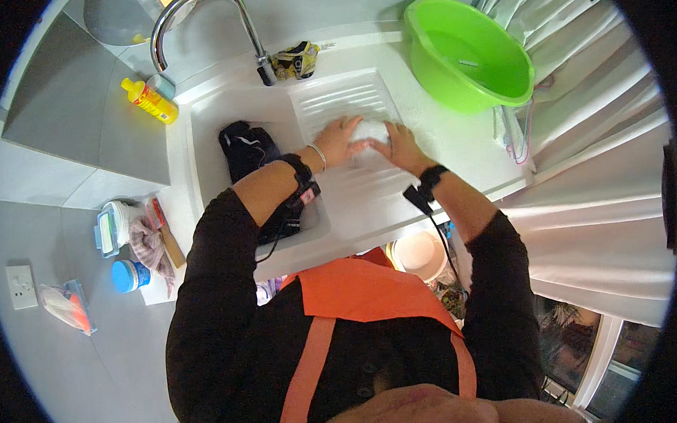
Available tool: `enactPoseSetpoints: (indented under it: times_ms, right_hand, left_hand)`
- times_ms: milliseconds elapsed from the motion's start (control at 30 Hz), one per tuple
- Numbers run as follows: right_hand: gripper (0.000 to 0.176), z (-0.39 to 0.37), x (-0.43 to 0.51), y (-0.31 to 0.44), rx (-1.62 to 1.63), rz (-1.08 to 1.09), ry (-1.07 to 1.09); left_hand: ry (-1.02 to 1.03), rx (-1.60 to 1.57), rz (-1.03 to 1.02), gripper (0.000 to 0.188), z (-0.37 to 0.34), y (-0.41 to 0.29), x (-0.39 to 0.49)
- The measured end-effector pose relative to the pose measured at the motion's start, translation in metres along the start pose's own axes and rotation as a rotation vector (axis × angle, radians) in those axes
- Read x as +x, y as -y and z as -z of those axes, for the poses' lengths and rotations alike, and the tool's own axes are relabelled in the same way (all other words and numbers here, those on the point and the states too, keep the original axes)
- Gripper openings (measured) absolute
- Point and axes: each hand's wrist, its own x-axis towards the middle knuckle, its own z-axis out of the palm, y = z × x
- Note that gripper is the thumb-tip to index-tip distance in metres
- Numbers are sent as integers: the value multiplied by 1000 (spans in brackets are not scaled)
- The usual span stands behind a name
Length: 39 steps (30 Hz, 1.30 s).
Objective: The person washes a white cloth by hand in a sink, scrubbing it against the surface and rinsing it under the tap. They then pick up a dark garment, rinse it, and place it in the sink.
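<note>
Over the ribbed washboard (343,96) of a white laundry sink (194,177), both my hands grip a blurred white item, seemingly cloth (371,131). My left hand (339,139) has it from the left, with the fingers spread. From the right, my right hand (401,146) presses its thumb and fingers against the same item. Dark wet-looking clothing (249,144) lies in the basin left of the washboard, partly hidden under my left forearm.
A chrome faucet (248,24) arches behind the basin, beside a crumpled yellow-and-black packet (297,61). At left stand a yellow bottle (151,101), a brush (166,228) and a blue-lidded jar (131,276). A green basin (451,67) stands at right near white curtains (582,147).
</note>
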Motion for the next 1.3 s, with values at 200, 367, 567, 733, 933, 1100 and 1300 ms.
enactPoseSetpoints:
  times_ms: [200,367,567,733,933,1100,1300]
  right_hand:
    - [92,21,-31,51,-190,-74,359]
    - [73,12,42,10,-95,-127,37]
    - [90,19,-21,40,-207,-42,442]
    - [85,24,58,5,99,-178,66]
    - [71,44,107,-28,150,10,-205]
    - [71,20,15,23,8,-108,496]
    - [108,-10,-39,20,-386,-68,698]
  left_hand:
    - [280,-8,-42,97,24,-23,9]
    - [253,41,167,81,26,2,56]
    - [165,181,-152,92,24,-4,3]
    - [198,-172,246,83,10,30,65]
    - [-67,30,301,97,62,118,174]
    - [177,288,120,38,111,141,114]
    - [1105,476,489,59,40,191,-102]
